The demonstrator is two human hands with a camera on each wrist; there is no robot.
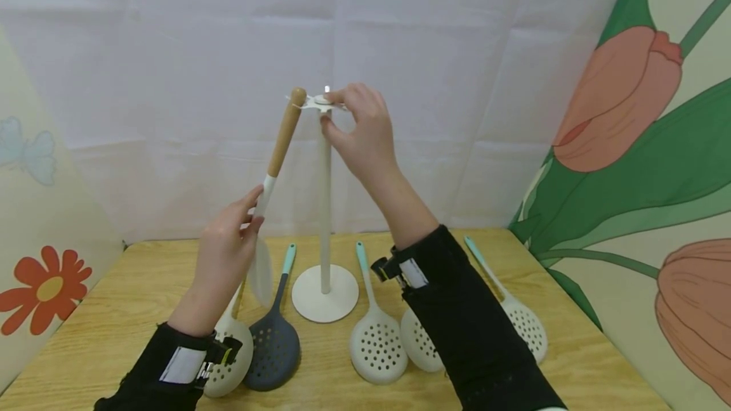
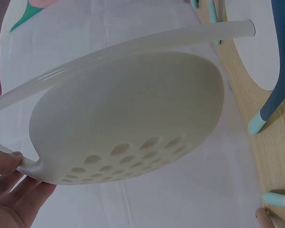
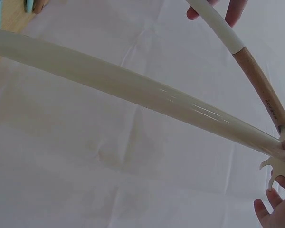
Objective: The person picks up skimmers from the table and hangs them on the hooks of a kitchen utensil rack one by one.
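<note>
Hanging: a person lifts a wood-handled skimmer (image 1: 274,163) toward the notched top (image 1: 321,103) of a white stand (image 1: 325,208).
Left hand (image 1: 225,252): fingers pinch the skimmer's white neck, just above its pale perforated bowl (image 2: 128,128); the tool is held clear of the table, tilted, its wooden end touching the stand's top.
Right hand (image 1: 360,129): fingers and thumb curl around the rim of the notched top, at the head of the pole.
Stand: upright, round base on the wooden table (image 1: 143,284), between the 2 arms.
Table: a dark skimmer (image 1: 274,341) and a white one lie left of the base; 3 white skimmers (image 1: 377,341) with teal handles lie to its right, 1 partly hidden by the right sleeve.
Backdrop: creased white cloth.
</note>
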